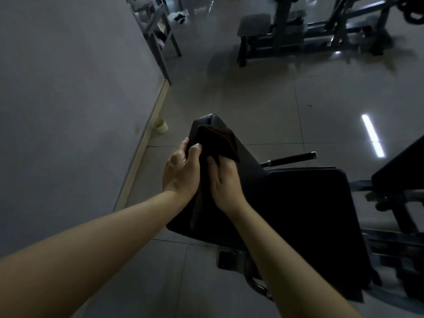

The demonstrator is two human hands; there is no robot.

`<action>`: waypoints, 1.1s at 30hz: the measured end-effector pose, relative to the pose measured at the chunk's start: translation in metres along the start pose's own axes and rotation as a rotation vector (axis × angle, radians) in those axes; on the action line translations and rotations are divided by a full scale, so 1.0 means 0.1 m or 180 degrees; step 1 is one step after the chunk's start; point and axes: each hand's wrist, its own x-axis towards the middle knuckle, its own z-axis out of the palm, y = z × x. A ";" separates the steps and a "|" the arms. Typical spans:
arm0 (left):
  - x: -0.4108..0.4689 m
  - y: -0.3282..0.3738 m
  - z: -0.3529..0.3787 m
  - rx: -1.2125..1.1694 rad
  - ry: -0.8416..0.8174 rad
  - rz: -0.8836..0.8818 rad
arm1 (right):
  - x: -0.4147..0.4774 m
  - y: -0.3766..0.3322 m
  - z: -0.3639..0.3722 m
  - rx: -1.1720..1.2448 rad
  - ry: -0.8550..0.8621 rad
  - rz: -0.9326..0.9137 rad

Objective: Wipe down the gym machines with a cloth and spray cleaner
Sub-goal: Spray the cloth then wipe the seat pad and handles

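Cloth (221,140), dark with a reddish tint, lies bunched on the upper end of the black back pad (231,203) of a gym machine, draped over the pad's top face toward its left edge. Both hands are on it. Left hand (181,168) comes in from the pad's left side. Its grip is clamped on the cloth's left edge, thumb on top, fingers curled round the side of the pad. Right hand (226,180) sits just beside it on the pad's face, thumb pressed on the cloth, fingers tucked under the fabric and hidden. That grip reads as closed on the cloth. Hands nearly touching, bare forearms reaching in from the bottom.

Back pad tilted, far end raised. Seat pad (309,203), also black, lies right of it and flatter. Black handle bar (291,158) with a metal end cap sticks out to the right behind the seat pad. Dark metal frame parts under the pads, details lost in shadow.

Floor (252,99) is grey glossy tile, with a bright light streak (372,135) reflected on it at right. Grey wall (68,88) at left with pale skirting. Small pale cup (161,126) on the floor against it, near the pad's far end. Second machine (286,31) with a grey padded seat stands well apart at the top. Grey frame (160,35) top left by the wall, blurry stuff around it, cannot tell what.
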 end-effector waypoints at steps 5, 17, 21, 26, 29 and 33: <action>0.05 -0.07 0.02 0.0047 -0.0083 0.0090 | -0.02 1.43 -0.40 -0.0165 0.0258 0.1816; 0.06 -0.06 0.01 0.0175 -0.0064 0.0003 | -0.48 0.41 0.01 -0.0246 0.0508 0.2112; 0.02 -0.04 -0.01 0.0046 -0.0116 0.0002 | -0.60 -0.44 0.25 0.0137 0.0394 0.0725; 0.06 -0.08 -0.01 0.0107 -0.0180 0.0022 | -1.11 0.10 0.08 0.0466 0.0408 0.0827; 0.08 -0.11 0.02 0.0180 -0.0217 0.0092 | -1.33 0.84 -0.07 0.0149 0.0865 0.1995; 0.12 -0.13 0.04 0.0318 -0.0183 0.0080 | -1.34 1.63 -0.25 -0.0163 0.1277 0.3421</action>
